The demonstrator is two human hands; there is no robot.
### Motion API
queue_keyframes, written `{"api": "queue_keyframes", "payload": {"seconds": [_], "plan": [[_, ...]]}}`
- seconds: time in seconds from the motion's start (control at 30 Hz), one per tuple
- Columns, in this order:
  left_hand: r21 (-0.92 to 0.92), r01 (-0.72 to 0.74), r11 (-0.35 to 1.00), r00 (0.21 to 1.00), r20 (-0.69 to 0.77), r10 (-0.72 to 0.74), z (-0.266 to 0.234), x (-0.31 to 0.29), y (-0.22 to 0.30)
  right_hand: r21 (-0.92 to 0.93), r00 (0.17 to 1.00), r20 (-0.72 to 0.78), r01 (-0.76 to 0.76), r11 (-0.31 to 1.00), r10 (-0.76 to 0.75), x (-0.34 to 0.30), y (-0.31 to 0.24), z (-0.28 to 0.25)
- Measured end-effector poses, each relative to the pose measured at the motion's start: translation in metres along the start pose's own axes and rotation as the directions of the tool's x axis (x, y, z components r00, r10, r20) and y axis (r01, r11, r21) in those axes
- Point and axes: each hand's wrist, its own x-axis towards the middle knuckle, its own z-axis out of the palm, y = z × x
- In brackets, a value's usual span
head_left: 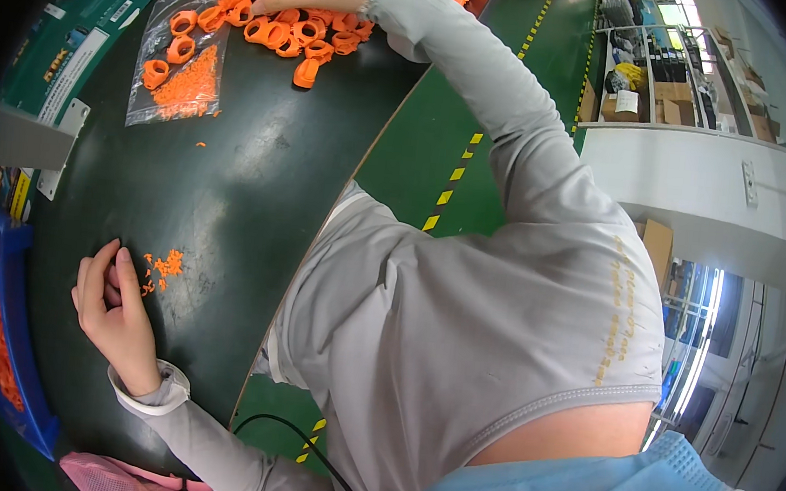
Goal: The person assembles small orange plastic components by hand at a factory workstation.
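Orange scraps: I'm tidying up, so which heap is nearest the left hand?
The small heap on the dark table, beside the left hand; the larger heap is at the clear bag.

Green floor (421,140) with that black-and-yellow striped tape (456,173) running along it, a rack (653,63) full of cardboard boxes (673,91) plus something yellow (629,76), white wall (681,163), green printed box (103,28) over on the left, thin black cable (312,446), and some pink mesh thing (106,480) down at the bottom lol

A factory workshop: green floor (401,157) with striped tape (456,174), shelves (651,76) of boxes (674,92), a scuffed worktop (249,177) heaped with orange parts (285,35), and a blue bin (23,330)
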Motion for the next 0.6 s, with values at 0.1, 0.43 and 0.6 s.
{"api": "queue_keyframes", "payload": {"seconds": [0.1, 0.43, 0.6], "plan": [[-0.006, -0.001, 1.0, 1.0, -0.001, 0.001, 0.0, 0.0, -0.003, 0.055, 0.998, -0.065, 0.027, 0.998, -0.023, -0.009, -0.001, -0.003], [0.025, -0.023, 0.999, 0.999, -0.026, 0.023, 0.0, 0.001, 0.001, 0.17, 0.948, -0.064, 0.319, 0.932, -0.312, 0.049, -0.011, -0.029], [0.045, -0.074, 0.996, 0.997, 0.005, 0.074, -0.002, 0.002, 0.003, 0.128, 0.976, 0.134, 0.152, 0.98, -0.169, 0.158, 0.031, 0.043]]}}
